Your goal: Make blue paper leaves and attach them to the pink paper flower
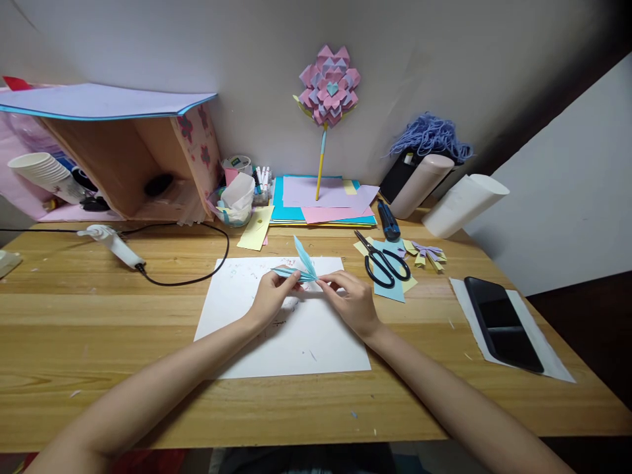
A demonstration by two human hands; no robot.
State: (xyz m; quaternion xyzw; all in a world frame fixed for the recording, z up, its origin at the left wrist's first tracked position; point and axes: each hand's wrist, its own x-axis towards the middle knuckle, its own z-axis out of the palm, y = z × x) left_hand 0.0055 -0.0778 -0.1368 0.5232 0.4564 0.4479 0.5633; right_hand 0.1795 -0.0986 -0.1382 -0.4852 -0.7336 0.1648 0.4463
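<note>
A light blue folded paper piece [307, 261] with pleated, petal-like blades is held over a white sheet of paper [296, 342]. My left hand [272, 294] pinches its lower left blade between thumb and fingers. At the point where the blades meet, the fingertips of my right hand [351, 301] are closed on it. One blade stands up and leans left; another lies almost flat toward my left hand. Pen marks and small specks show on the white sheet under my hands.
To the right lie black-handled scissors [388, 263] on paper scraps, a utility knife [388, 220] and a phone [502, 322]. A hot glue gun [112, 246] with its cord sits left. Behind are a paper flower [330, 85], coloured paper [286, 201] and a cardboard box [200, 155].
</note>
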